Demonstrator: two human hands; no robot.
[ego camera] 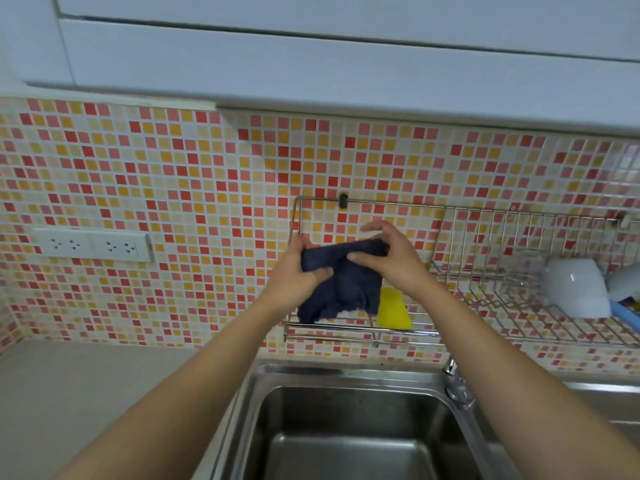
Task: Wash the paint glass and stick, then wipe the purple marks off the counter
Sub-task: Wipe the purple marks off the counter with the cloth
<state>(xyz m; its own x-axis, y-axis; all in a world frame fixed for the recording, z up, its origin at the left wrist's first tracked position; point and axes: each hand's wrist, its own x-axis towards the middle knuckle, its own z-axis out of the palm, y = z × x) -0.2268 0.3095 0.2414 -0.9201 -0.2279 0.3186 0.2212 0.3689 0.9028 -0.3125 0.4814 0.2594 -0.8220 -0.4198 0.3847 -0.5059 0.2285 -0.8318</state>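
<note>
A dark blue cloth point(346, 285) hangs between both of my hands in front of the wall-mounted wire rack point(460, 268), above the sink. My left hand point(298, 275) grips the cloth's left upper edge, thumb across the front. My right hand point(391, 258) pinches its upper right corner, fingers curled over the top. The cloth's lower edge droops to the rack's front rail. The grey counter point(86, 393) stretches to the left of the sink; no purple marks show on the visible part. No paint glass or stick can be made out.
A steel sink point(346, 427) lies below, its tap point(457, 386) at the right rim. A yellow sponge point(393, 310) and a white cup point(575, 289) sit in the rack. A double socket point(93, 244) is on the mosaic tile wall at left. White cabinets hang overhead.
</note>
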